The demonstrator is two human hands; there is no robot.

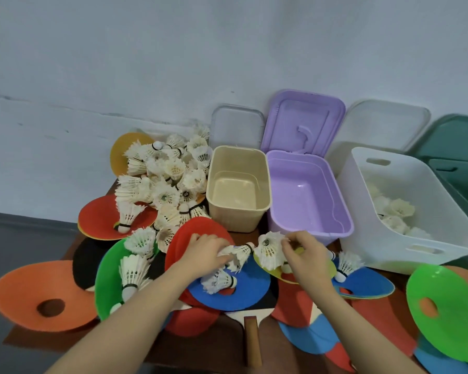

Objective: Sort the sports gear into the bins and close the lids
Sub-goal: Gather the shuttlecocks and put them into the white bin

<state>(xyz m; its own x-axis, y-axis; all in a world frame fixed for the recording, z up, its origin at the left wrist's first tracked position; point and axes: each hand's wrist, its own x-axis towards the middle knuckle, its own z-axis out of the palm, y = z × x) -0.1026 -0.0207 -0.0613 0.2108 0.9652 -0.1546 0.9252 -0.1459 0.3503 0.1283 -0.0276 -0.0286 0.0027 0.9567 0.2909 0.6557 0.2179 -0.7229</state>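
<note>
Over the cluttered worktop, my left hand (pixel 203 255) pinches one shuttlecock (pixel 238 256) and my right hand (pixel 305 255) another (pixel 269 249), both well short of the white bin (pixel 384 247); feathers are light, so a loose pinch could drop them among the discs.

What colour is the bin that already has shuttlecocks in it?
White, seen in the head view.

Plain pale grey-white painted wall (pixel 173 49) spans 9 to 3 o'clock, scuffed. Dark grey floor (pixel 16 238) at 8 o'clock. Dark brown tabletop (pixel 208 346) at 6 o'clock.
</note>
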